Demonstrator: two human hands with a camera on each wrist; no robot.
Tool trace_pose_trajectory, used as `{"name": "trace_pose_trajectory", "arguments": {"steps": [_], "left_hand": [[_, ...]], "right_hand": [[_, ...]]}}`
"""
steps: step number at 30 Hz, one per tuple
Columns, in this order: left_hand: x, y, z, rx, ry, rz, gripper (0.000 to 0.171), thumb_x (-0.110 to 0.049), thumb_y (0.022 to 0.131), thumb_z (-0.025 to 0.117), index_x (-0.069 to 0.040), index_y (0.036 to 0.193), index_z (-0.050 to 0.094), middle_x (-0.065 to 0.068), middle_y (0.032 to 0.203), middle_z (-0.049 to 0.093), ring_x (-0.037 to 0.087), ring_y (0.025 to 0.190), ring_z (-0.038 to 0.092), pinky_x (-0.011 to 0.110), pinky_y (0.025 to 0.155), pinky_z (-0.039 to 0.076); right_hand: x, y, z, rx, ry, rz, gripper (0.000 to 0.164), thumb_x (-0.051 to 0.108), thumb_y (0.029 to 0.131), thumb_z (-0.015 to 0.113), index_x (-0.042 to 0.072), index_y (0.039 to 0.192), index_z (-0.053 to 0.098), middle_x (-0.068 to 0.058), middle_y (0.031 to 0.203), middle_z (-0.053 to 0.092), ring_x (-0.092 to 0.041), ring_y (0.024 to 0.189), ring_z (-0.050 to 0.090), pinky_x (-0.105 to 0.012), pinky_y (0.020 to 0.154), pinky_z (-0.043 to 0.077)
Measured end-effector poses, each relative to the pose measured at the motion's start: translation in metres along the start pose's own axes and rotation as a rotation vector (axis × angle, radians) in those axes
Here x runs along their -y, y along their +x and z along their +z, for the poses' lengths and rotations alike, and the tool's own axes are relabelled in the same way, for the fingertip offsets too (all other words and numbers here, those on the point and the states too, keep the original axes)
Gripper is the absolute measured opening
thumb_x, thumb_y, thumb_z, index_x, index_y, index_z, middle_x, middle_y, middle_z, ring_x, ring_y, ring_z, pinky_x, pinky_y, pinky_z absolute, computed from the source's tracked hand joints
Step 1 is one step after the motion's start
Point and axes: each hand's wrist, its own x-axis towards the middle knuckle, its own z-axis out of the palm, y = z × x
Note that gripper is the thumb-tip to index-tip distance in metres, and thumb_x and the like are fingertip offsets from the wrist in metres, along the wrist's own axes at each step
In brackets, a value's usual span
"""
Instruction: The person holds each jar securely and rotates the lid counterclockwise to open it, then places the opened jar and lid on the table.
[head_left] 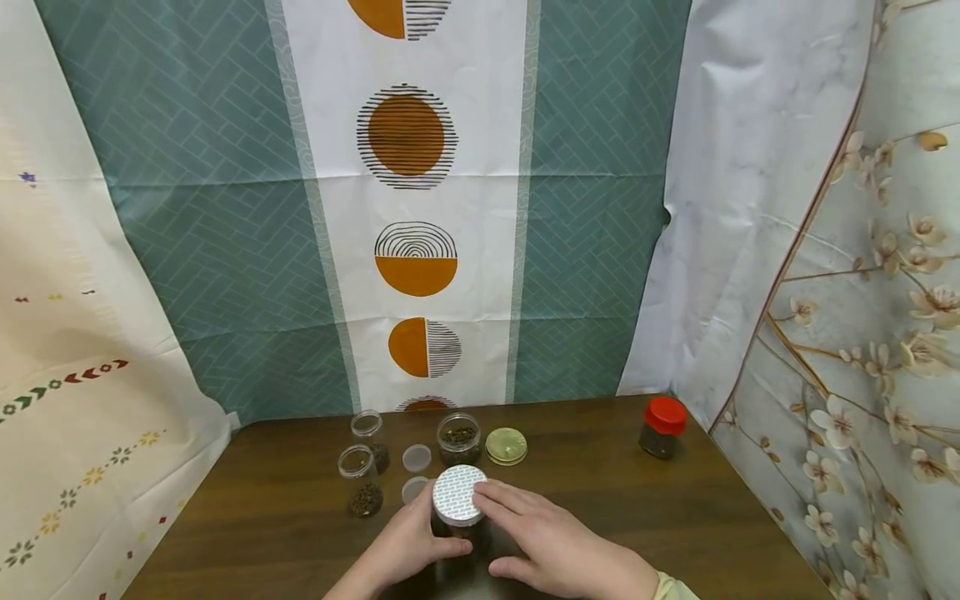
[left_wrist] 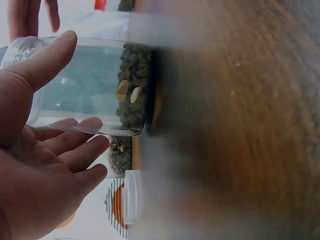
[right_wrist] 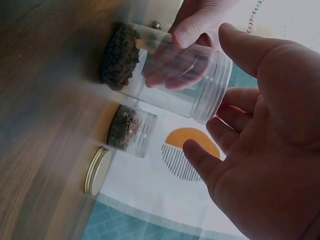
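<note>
A clear jar (left_wrist: 80,85) with dark brown pellets and a few pale pieces at its bottom stands upright near the table's front. Across its mouth lies a white printed seal disc (head_left: 458,492). My left hand (head_left: 411,533) holds the jar from the left, thumb on the near side and fingers behind, as the left wrist view shows. On the right, my right hand (head_left: 551,533) has its fingertips on the disc's right edge, thumb apart from the jar. Its fingers (right_wrist: 200,157) look loosely extended at the threaded rim.
Two tall uncapped jars (head_left: 366,498) stand left, and a short uncapped jar (head_left: 459,458) behind. Translucent lids (head_left: 416,457) lie between them. Stacked gold lids (head_left: 506,446) lie right of the short jar. Far right stands a red-capped jar (head_left: 663,427). Curtains border the wooden table (head_left: 285,483).
</note>
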Motion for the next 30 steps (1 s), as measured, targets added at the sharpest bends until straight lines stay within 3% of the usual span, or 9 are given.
{"name": "trace_pose_trajectory", "arguments": {"steps": [7,18,30], "left_hand": [[-0.005,-0.002,-0.006,0.013,0.032,-0.005,0.098,-0.035,0.084,0.100,0.000,0.157,0.046,0.011,0.142,0.067,0.036,0.129,0.066,0.062,0.104,0.053],[-0.008,-0.006,-0.011,0.036,0.031,0.016,0.098,-0.033,0.086,0.099,0.001,0.159,0.044,0.011,0.147,0.063,0.039,0.137,0.061,0.066,0.110,0.047],[-0.005,-0.003,-0.005,0.031,0.079,0.073,0.103,-0.029,0.081,0.102,-0.001,0.161,0.043,0.014,0.150,0.058,0.036,0.141,0.054,0.060,0.112,0.047]], "right_hand": [[0.001,-0.003,0.001,0.000,0.036,0.014,0.079,0.044,0.108,0.073,0.009,0.171,0.040,-0.008,0.175,0.039,-0.026,0.157,0.043,-0.049,0.119,0.046],[0.002,-0.005,0.002,0.006,0.089,0.045,0.077,0.044,0.109,0.071,0.008,0.170,0.040,-0.008,0.175,0.039,-0.028,0.157,0.045,-0.048,0.118,0.047],[0.002,-0.009,0.006,-0.028,0.140,0.111,0.074,0.037,0.109,0.073,0.008,0.170,0.041,-0.010,0.174,0.040,-0.029,0.152,0.050,-0.050,0.115,0.050]]}}
